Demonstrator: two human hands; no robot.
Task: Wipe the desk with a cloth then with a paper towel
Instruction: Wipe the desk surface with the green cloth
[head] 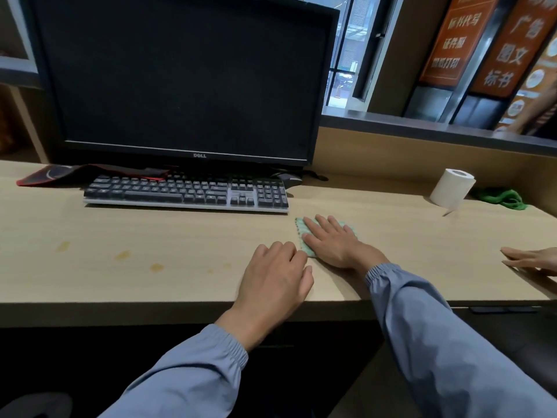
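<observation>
Right grip point(331, 242) lies flat, fingers straight, pressing the green cloth point(301, 228) onto the worktop point(150, 230). It clasps nothing. Left grip point(277, 273) rests relaxed at the cloth's 8 o'clock, holding nothing. Paper towel roll point(452, 188) stands at the cloth's 2 o'clock. Stains point(123, 254) at 9 o'clock, w/ keyboard point(187, 191) at 11.

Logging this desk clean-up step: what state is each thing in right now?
desk, yellowish stains on its left part.
cloth, flat on the desk, mostly covered.
right hand, fingers straight, pressing the cloth.
left hand, resting on the desk, holding nothing.
paper towel roll, standing on end, untouched.
monitor, screen dark.
green rag, crumpled beside the roll.
</observation>
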